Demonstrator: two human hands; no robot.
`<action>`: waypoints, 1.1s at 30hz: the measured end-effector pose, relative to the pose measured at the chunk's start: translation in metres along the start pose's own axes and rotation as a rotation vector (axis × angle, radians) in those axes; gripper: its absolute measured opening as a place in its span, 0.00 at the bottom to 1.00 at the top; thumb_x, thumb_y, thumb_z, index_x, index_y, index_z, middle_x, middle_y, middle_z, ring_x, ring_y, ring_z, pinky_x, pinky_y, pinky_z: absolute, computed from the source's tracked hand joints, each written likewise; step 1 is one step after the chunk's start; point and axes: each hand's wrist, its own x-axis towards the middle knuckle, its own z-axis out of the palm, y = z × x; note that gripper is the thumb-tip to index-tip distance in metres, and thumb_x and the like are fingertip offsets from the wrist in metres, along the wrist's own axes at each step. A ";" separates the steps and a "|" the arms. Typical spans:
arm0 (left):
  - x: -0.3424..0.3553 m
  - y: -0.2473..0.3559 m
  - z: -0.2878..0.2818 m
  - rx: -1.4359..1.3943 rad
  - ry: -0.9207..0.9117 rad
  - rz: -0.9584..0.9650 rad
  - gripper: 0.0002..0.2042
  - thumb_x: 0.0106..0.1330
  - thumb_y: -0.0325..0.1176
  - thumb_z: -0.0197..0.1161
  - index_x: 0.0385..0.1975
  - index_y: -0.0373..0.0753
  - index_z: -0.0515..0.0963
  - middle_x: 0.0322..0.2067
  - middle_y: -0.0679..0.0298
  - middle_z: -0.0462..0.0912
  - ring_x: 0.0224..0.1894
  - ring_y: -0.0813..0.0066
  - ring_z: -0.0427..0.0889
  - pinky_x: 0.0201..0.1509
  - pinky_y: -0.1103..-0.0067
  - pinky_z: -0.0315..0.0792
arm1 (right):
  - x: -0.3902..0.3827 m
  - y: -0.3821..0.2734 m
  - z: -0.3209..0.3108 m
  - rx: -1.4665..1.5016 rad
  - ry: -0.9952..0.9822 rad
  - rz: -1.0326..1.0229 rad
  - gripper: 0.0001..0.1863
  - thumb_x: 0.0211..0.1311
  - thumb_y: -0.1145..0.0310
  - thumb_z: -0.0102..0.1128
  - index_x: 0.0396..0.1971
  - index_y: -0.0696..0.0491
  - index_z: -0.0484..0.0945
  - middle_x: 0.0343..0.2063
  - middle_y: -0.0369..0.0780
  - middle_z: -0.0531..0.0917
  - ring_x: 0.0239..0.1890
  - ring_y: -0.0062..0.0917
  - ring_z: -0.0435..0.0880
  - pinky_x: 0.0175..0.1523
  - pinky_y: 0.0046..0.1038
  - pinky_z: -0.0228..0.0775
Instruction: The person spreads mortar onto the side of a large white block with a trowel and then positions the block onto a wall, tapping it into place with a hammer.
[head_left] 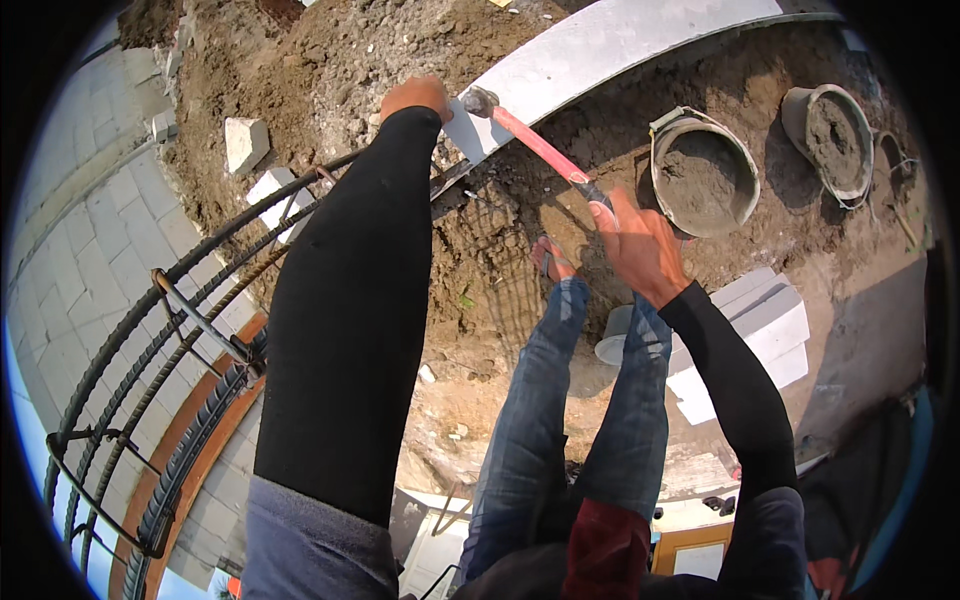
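Observation:
A hammer [540, 147] with a pinkish-red handle and a dark grip is held in my right hand [642, 245], whose fingers are wrapped round the lower end of the handle. Its metal head [480, 102] rests on or just above the near end of a long white board [600, 62], which runs away to the upper right over the soil. At that board's left end is my left hand [415, 97], closed against the edge; most of its fingers are hidden from view.
Two mortar buckets [705, 180] [832, 140] stand on the dirt to the right. White slabs [755, 335] lie below them. A curved rebar cage [160, 300] stands at my left, with white blocks [246, 145] beyond it. My sandalled foot [553, 260] is on the soil.

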 end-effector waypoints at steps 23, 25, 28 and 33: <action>0.008 -0.002 0.007 -0.037 -0.021 0.029 0.16 0.58 0.44 0.76 0.39 0.40 0.86 0.42 0.51 0.87 0.48 0.52 0.86 0.51 0.61 0.79 | 0.019 0.019 0.014 -0.038 0.027 -0.020 0.25 0.76 0.46 0.46 0.43 0.57 0.72 0.15 0.52 0.78 0.20 0.53 0.78 0.28 0.51 0.66; 0.007 -0.007 0.016 -0.020 0.066 0.067 0.13 0.59 0.41 0.74 0.36 0.37 0.87 0.33 0.53 0.88 0.36 0.57 0.89 0.43 0.65 0.81 | 0.016 0.021 0.017 -0.050 0.030 -0.030 0.25 0.76 0.46 0.46 0.43 0.57 0.72 0.14 0.51 0.77 0.20 0.53 0.78 0.28 0.51 0.66; 0.017 -0.021 0.011 -0.059 0.001 0.052 0.10 0.61 0.37 0.73 0.32 0.35 0.86 0.24 0.56 0.87 0.20 0.65 0.86 0.34 0.69 0.80 | 0.024 0.020 0.011 -0.042 0.037 -0.066 0.25 0.77 0.47 0.45 0.42 0.57 0.72 0.15 0.50 0.77 0.20 0.52 0.79 0.28 0.51 0.67; 0.016 -0.004 0.002 -0.173 -0.176 0.029 0.12 0.62 0.41 0.73 0.37 0.39 0.87 0.33 0.51 0.89 0.34 0.58 0.90 0.45 0.64 0.81 | 0.015 0.029 0.016 0.085 -0.002 0.031 0.24 0.76 0.49 0.49 0.44 0.59 0.74 0.20 0.53 0.79 0.23 0.51 0.78 0.32 0.49 0.69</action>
